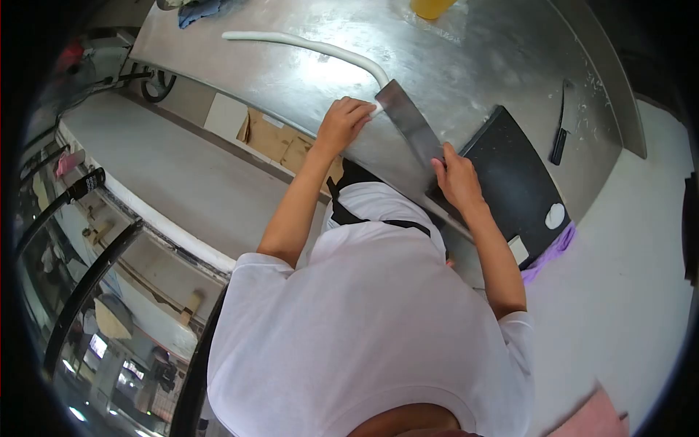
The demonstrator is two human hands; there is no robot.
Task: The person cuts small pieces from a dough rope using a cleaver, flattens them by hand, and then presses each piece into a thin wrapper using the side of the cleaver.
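A long white rope of dough [320, 48] lies curved across the metal table, its near end by the cleaver. My left hand [344, 122] pinches a short white piece of the dough [376, 110] between thumb and fingers, beside the blade. In my right hand [459, 175] is the cleaver [411, 124]; my fingers wrap its handle end, which they hide. The wide blade points up and left, and its tip overlaps the dough rope in this view.
A black board [510, 171] sits right of my right hand, with a white lump [555, 216] and a purple cloth [551, 253] at its lower end. Further right lies a black-handled knife [560, 138]. A yellow container [431, 7] and a blue cloth [198, 12] are at the far side.
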